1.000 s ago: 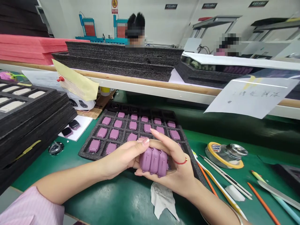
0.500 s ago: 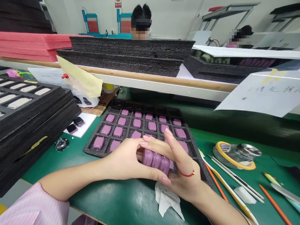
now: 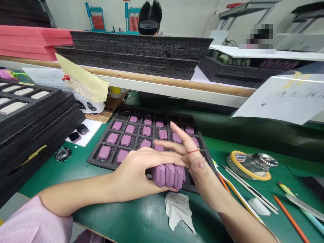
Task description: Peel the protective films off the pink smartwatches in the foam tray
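At a green desk (image 3: 121, 216), the left grip (image 3: 141, 168) closed on three mauve cases (image 3: 168, 176) over a foam tray (image 3: 95, 162); the right grip (image 3: 189, 155) stood open beside them.

Our left hand (image 3: 139, 172) can pass along the near strip of green counter (image 3: 121, 219) as far as the crumpled white cloth (image 3: 178, 211). On the left, stacked black foam trays (image 3: 37, 141) wall off that side. On the right, a yellow-ringed glass jar (image 3: 249, 165) and slim white rods (image 3: 249, 190) stand in the way. Farther off, a white wood-edged shelf (image 3: 162, 84) overhangs the black foam tray (image 3: 95, 157).
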### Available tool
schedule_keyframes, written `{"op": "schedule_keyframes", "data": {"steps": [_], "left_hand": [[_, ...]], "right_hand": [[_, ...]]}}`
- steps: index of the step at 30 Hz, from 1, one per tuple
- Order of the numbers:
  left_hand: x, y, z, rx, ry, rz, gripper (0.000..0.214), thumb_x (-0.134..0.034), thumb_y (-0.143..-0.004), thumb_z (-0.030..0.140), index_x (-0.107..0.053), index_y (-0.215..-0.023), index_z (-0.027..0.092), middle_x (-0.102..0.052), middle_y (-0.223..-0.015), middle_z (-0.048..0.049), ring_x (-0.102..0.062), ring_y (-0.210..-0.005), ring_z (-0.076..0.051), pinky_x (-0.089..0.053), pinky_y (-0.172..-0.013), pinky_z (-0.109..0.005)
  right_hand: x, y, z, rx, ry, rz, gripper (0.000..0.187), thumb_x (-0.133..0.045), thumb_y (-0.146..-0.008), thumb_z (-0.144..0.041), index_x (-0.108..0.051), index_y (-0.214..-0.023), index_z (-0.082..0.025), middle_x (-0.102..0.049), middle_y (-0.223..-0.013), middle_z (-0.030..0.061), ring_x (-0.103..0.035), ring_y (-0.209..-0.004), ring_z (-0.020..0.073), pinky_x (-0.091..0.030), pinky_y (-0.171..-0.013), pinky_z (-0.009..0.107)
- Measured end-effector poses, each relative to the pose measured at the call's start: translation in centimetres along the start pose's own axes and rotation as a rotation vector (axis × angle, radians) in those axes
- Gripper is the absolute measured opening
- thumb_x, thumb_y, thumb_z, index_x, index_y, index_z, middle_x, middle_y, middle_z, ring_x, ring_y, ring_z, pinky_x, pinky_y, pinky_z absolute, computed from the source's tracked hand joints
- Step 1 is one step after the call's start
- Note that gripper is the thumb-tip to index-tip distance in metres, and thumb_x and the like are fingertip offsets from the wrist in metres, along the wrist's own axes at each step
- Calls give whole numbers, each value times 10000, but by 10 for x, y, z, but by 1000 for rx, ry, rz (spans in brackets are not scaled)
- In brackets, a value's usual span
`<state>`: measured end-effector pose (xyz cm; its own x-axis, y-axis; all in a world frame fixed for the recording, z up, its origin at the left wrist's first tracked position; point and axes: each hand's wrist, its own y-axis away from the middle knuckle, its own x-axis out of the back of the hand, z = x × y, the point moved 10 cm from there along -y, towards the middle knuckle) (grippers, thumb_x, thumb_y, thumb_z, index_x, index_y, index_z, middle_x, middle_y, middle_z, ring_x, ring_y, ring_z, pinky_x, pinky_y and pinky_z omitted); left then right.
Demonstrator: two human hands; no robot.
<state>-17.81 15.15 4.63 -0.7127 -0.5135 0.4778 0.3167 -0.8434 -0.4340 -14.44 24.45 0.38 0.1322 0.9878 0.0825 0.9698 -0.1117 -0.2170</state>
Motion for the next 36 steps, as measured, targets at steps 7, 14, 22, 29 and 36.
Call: {"op": "schedule_keyframes", "data": {"steps": [7, 14, 22, 29, 36], "left_hand": [[-3, 7, -5, -58, 2, 18, 302, -715, -867, 214, -723, -1169, 231, -635, -1341, -101, -550, -1313, -265, -465, -1096, -395], [-28, 20, -44, 529, 692, -109, 1248, -910, -630, 194, -130, -1593, 339, -597, -1377, -145, -621, -1243, -317, -550, -998, -486], [-34, 16, -45, 601, 890, -110, 396, -848, -748, 252, -651, -1079, 159, -748, -1070, -87, -720, -1052, -232, -573, -949, -356], [-34, 20, -48, 672, 810, -90, 510, -849, -702, 163, -608, -1152, 160, -752, -1085, -96, -729, -1049, -245, -587, -939, -378], [-37, 21, -48, 668, 825, -72, 532, -893, -642, 182, -634, -1107, 157, -761, -1039, -88, -736, -1021, -253, -596, -912, -377]], "right_hand": [[-18, 1, -4, -19, -23, 16, 1130, -882, -706, -458, -195, -1584, -276, -755, -1124, 73, -721, -1106, 272, -608, -972, 412], [-7, 13, -33, 340, 355, 191, 1087, -860, -756, -274, -169, -1585, -403, -507, -1522, 83, -700, -1145, 308, -579, -1036, 497], [-11, 13, -39, 430, 393, 147, 970, -821, -794, -214, -262, -1565, -395, -485, -1546, 68, -689, -1166, 315, -586, -1038, 513], [-9, 13, -39, 400, 422, 151, 1055, -848, -779, -261, -194, -1593, -409, -451, -1572, 47, -684, -1176, 301, -598, -1035, 436], [-4, 12, -31, 343, 381, 187, 1043, -847, -773, -337, -199, -1584, -443, -259, -1666, 29, -643, -1239, 314, -581, -1050, 458]]}}
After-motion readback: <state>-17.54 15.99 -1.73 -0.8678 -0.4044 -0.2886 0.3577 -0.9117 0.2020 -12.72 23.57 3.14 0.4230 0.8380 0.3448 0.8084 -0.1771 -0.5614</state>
